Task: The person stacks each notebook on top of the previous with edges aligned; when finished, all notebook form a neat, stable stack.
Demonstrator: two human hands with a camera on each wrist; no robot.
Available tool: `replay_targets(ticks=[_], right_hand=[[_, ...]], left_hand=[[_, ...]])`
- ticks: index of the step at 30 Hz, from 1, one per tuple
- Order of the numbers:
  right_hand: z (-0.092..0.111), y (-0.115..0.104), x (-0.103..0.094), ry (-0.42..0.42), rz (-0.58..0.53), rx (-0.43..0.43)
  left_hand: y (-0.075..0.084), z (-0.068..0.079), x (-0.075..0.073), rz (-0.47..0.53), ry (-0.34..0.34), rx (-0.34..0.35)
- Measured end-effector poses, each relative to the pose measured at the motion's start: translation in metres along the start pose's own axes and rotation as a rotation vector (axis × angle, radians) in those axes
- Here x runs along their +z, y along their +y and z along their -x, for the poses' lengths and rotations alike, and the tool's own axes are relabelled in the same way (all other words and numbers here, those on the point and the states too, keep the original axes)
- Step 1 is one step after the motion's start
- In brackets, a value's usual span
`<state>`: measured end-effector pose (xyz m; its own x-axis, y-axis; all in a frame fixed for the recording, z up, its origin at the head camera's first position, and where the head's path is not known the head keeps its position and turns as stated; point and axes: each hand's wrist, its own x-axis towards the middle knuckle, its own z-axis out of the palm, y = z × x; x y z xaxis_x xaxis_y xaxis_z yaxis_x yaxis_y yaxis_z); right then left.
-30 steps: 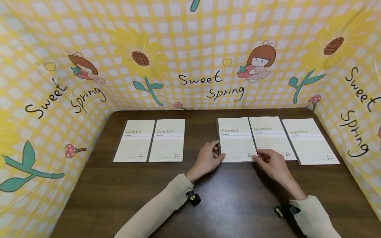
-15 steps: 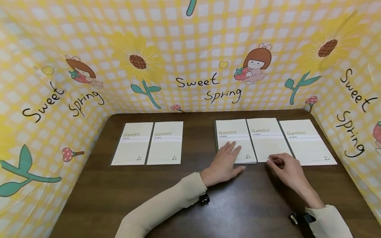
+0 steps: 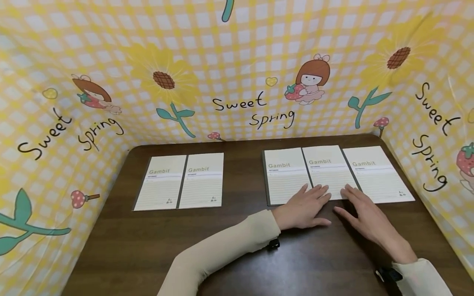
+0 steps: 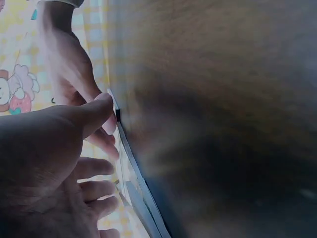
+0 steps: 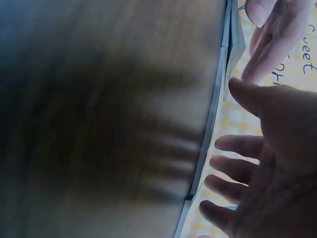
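Three cream notebooks with dark spines and "Gambit" covers lie side by side at the right of the table. My left hand (image 3: 305, 207) has its fingers spread over the lower edges of the left notebook (image 3: 285, 176) and the middle notebook (image 3: 326, 164). The right hand (image 3: 366, 216) reaches the lower right of the middle notebook, near the right notebook (image 3: 374, 172), with straight fingers. In the left wrist view the thumb (image 4: 94, 111) extends beside the notebooks' edge. Both hands hold nothing. The right wrist view shows the right fingers (image 5: 233, 168) over the notebooks, seen edge-on.
Two matching notebooks, one (image 3: 161, 185) beside another (image 3: 200, 181), lie at the left of the brown wooden table (image 3: 137, 246). A yellow checked cloth (image 3: 192, 49) with flowers surrounds the table at the back and sides.
My left hand has left the left notebook's side edge and moved right, fingers now spread. The right hand moved right and its fingers straightened. The right notebook now lies closer against the middle one.
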<state>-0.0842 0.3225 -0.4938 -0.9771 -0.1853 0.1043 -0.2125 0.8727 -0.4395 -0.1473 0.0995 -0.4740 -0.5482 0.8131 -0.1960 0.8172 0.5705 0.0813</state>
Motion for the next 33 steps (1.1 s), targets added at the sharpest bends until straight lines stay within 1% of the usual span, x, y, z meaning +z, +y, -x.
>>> replay_targets(ticks=[3,6,13,17,21,26,30,33], right_hand=[[0.002,0.002,0.0,-0.095,0.017,0.018],[0.003,0.002,-0.001,-0.15,0.02,0.035],[0.008,0.002,-0.004,-0.181,-0.001,0.067],[0.013,0.003,-0.004,-0.183,-0.018,0.07],[0.023,0.001,-0.003,-0.19,-0.036,0.089],[0.042,-0.006,-0.001,-0.196,-0.052,0.109],[0.059,-0.01,0.0,-0.209,-0.048,0.123],[0.068,-0.012,0.0,-0.226,-0.039,0.135]], left_hand=[[0.003,-0.006,-0.001,-0.009,-0.058,-0.024],[0.004,-0.009,-0.001,-0.015,-0.095,-0.04],[0.012,-0.013,-0.001,-0.014,-0.113,-0.039],[0.019,-0.012,-0.002,-0.049,-0.13,-0.035],[0.029,-0.006,-0.001,-0.098,-0.137,-0.03],[0.046,0.009,0.008,-0.154,-0.135,-0.019],[0.059,0.021,0.013,-0.152,-0.14,-0.004],[0.065,0.027,0.014,-0.134,-0.152,0.005]])
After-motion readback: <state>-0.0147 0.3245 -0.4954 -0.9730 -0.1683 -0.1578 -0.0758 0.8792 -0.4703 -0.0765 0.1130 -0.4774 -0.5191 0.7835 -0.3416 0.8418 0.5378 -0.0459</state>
